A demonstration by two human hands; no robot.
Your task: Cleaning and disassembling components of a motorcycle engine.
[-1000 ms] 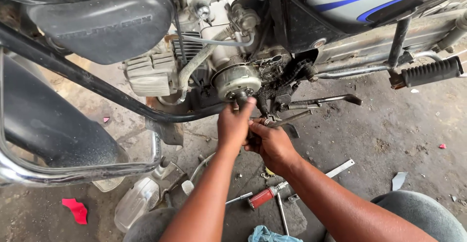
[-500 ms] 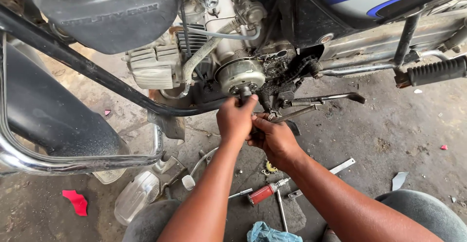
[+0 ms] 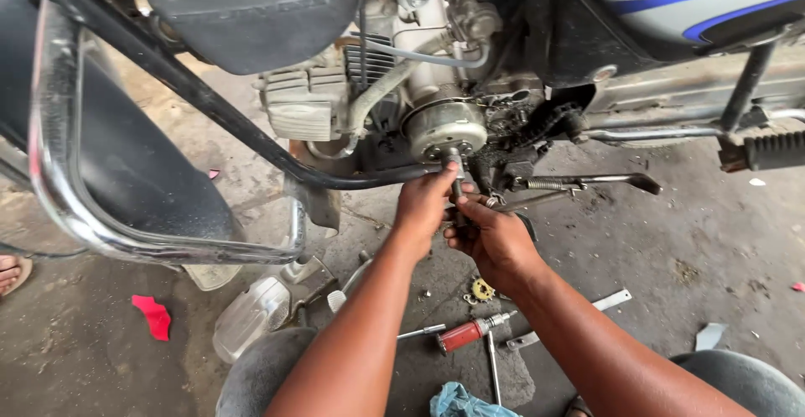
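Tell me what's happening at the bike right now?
A person crouches beside a motorcycle whose engine side is open. Both hands, left hand and right hand, grip a slim metal tool set against the round rotor on the engine. A red-handled screwdriver and a small brass gear lie on the concrete floor below.

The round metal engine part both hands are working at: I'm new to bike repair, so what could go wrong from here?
1. Both the left hand and right hand crowd the tool on the round metal engine part; a slip might bang knuckles on the black frame tube.
2. The small gear and red-handled screwdriver lie loose on the floor near the knees, easily kicked away.
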